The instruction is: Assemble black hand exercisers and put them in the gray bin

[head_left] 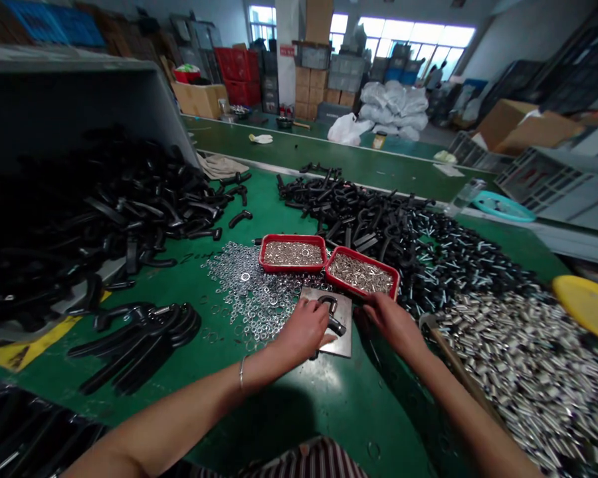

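Observation:
Near the middle of the table, my left hand [306,330] is closed round a black curved part [335,324], which rests over a square metal plate [343,345]. To the right of the plate, my right hand [386,318] has its fingers pressed together at the near edge of a red tray [361,273] of small metal pins; what they hold, if anything, is too small to make out. A second red tray [292,253] with tiny metal pieces stands beside it on the left. Loose washers [249,292] are spread left of the plate.
A grey bin [177,116] of black handles lies at the left, with more handles [144,338] nearer. Black parts [373,219] are heaped behind the trays. Metal cylinders [518,358] cover the right, beside a wooden stick [461,372] and a yellow lid [588,309].

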The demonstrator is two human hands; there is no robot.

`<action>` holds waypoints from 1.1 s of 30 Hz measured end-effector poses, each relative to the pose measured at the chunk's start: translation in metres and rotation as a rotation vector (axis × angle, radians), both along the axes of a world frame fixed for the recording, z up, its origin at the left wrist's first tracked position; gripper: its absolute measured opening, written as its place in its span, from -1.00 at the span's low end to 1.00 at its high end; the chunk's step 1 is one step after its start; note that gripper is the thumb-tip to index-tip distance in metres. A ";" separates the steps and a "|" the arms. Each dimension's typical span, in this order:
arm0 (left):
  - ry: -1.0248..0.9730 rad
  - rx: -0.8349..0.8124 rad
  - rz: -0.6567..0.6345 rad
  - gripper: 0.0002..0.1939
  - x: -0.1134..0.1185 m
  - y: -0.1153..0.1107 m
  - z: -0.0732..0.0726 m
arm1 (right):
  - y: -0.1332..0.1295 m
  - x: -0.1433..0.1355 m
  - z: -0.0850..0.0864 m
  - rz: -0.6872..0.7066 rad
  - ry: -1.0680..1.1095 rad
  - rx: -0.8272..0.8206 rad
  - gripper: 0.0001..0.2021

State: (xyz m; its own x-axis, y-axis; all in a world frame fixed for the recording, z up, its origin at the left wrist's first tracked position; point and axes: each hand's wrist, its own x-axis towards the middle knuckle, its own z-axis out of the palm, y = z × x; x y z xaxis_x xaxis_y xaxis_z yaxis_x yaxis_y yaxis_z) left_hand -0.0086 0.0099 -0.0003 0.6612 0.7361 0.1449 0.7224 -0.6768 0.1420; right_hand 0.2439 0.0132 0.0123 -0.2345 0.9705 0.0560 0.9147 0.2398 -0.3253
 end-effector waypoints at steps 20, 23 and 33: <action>0.067 0.003 0.114 -0.51 -0.003 -0.027 -0.002 | -0.081 0.038 0.041 -0.191 0.185 -0.117 -0.63; 0.078 0.005 0.103 -0.54 0.000 -0.026 0.001 | -0.067 -0.005 0.044 -0.040 0.227 -0.206 -0.59; 0.023 0.008 0.129 -0.54 -0.003 -0.029 -0.009 | -0.061 0.002 0.025 -0.112 0.367 -0.401 -0.58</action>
